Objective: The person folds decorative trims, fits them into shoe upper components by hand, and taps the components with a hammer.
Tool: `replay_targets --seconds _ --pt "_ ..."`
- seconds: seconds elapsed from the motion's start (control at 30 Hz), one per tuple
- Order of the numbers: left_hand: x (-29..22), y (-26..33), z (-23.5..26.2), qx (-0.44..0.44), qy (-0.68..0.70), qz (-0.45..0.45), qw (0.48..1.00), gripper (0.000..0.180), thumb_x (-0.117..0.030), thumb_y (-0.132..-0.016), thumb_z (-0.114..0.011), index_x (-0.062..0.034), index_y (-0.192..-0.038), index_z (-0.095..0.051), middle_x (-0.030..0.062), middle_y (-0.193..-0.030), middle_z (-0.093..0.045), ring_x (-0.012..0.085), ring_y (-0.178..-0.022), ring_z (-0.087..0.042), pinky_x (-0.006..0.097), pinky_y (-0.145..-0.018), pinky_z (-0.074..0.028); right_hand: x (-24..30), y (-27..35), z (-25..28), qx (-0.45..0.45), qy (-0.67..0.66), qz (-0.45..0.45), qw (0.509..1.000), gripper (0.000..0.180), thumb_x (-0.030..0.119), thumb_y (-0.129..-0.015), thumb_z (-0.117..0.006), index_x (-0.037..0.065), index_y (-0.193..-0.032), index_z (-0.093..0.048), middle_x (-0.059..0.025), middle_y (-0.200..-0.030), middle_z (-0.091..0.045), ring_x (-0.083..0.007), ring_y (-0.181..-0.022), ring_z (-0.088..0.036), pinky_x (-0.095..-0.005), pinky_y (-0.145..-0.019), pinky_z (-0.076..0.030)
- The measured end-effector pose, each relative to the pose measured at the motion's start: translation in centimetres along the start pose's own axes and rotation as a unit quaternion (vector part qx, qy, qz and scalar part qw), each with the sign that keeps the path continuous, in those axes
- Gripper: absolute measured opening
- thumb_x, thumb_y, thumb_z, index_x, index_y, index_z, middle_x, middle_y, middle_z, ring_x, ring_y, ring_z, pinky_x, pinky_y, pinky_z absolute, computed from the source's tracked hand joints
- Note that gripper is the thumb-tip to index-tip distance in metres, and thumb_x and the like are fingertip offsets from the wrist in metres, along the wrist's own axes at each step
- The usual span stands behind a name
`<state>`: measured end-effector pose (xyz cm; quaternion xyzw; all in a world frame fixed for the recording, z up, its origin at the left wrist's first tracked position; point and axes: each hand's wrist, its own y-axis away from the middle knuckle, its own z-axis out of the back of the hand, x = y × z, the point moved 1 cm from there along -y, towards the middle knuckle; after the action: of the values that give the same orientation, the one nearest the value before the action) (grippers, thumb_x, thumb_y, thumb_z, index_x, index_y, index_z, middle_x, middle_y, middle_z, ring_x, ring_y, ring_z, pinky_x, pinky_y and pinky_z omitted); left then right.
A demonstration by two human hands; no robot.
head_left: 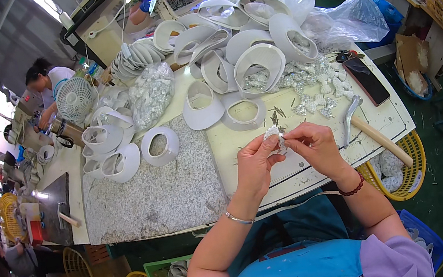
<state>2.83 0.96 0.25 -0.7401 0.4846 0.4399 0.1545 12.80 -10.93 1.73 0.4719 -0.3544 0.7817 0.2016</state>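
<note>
Over the near edge of the white table (317,158), both my hands work on a small white ornament (272,131) with a bumpy surface. My left hand (253,165) pinches it between thumb and fingers. On its other side, my right hand (315,147) closes its fingertips on the same piece; any smaller part between them is too small to make out. Just beyond lie scattered dark, thin metal bits (276,115) and a heap of similar white and silvery ornaments (317,100). A hammer (375,137) with a wooden handle rests right of my right hand.
White sun visors (260,68) are piled along the back, with more beside a speckled stone slab (150,199). A dark phone (367,80) lies at right. Yellow baskets (419,159) stand below the table edge. Two people work beyond; a fan (76,99) stands at left.
</note>
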Motion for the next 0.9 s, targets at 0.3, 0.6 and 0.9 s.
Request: replay_targets --seconds 0.3,0.6,0.9 --pt "0.4 0.3 0.4 0.002 0.02 0.004 1.0 0.016 -0.009 -0.089 -0.059 -0.0018 -0.103 -0.064 0.0074 -0.096 -0.067 0.015 -0.086 -0.063 0.027 -0.065 -0.054 0.4 -0.2 0.5 0.034 0.003 0.005 0.999 0.011 0.003 -0.077 -0.068 0.002 -0.088 -0.069 -0.007 -0.074 -0.06 -0.0121 -0.057 -0.055 -0.0246 -0.053 -0.043" --pt "0.4 0.6 0.3 0.0 -0.014 -0.027 1.0 0.018 -0.01 -0.089 -0.059 -0.0016 -0.105 -0.064 0.0072 -0.097 -0.067 0.0146 -0.087 -0.063 0.027 -0.066 -0.054 0.6 -0.4 0.8 0.052 0.01 0.001 0.999 0.01 0.003 -0.077 -0.068 0.0 -0.086 -0.068 -0.0058 -0.073 -0.06 -0.0109 -0.057 -0.054 -0.0244 -0.053 -0.043" --pt "0.4 1.2 -0.2 0.012 -0.067 -0.03 0.997 0.019 -0.013 -0.089 -0.06 -0.0043 -0.106 -0.065 0.005 -0.097 -0.067 0.0122 -0.085 -0.062 0.026 -0.064 -0.052 -0.4 -0.7 1.1 0.116 -0.156 -0.135 0.972 0.008 0.004 -0.08 -0.069 -0.001 -0.082 -0.062 -0.0001 -0.07 -0.062 -0.0031 -0.058 -0.053 -0.0187 -0.05 -0.044"
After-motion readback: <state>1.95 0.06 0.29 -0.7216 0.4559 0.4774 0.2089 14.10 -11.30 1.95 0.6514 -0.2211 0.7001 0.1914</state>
